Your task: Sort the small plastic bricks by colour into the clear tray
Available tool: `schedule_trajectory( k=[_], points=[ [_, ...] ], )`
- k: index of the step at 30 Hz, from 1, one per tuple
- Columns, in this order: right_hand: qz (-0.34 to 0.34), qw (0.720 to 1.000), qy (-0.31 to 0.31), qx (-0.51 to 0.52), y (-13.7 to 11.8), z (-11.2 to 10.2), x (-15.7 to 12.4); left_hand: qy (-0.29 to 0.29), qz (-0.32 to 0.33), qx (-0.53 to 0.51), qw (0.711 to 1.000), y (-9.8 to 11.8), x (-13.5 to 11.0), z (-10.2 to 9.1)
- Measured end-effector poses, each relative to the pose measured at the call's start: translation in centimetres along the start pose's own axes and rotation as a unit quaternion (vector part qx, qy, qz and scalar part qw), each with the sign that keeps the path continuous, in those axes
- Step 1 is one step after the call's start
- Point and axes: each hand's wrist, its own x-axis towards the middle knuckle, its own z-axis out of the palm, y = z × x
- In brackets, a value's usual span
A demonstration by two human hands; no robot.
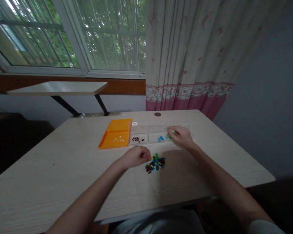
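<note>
A small pile of mixed building bricks (156, 164) in brown, blue, green and pale yellow lies on the table. At its left edge is my left hand (137, 156), fingers curled in a pinch; a bit of yellow shows by the fingertips, but what they hold is unclear. My right hand (182, 135) reaches over a clear compartment tray (156, 125), with a green brick (168, 129) at its pinched fingertips. Green bricks (171, 135) lie in the compartment below it. Neighbouring compartments hold blue bricks (160, 138) and brown bricks (136, 139).
An orange tray (116, 125) with pale bricks (119, 139) in its front part adjoins the clear tray's left side. A white ring (134, 123) sits in a back compartment. Behind are a raised shelf (63, 87), a round table hole (157, 114) and a curtain (185, 65).
</note>
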Motion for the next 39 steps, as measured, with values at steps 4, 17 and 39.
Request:
schedule_trajectory(
  k=[4, 17, 39],
  points=[
    [0.098, 0.993, -0.05, -0.044, 2.0, 0.3, 0.3, -0.007, 0.007, 0.013, 1.0, -0.2, 0.0, 0.0],
    [0.125, 0.98, -0.135, -0.069, 3.0, 1.3, -0.1, -0.003, 0.02, 0.052, 0.998, -0.5, -0.2, -0.5],
    [-0.12, 0.98, -0.157, 0.025, -5.0, 3.6, -2.8, 0.162, 0.07, 0.037, 0.984, 0.8, 0.0, -0.4]
  ],
)
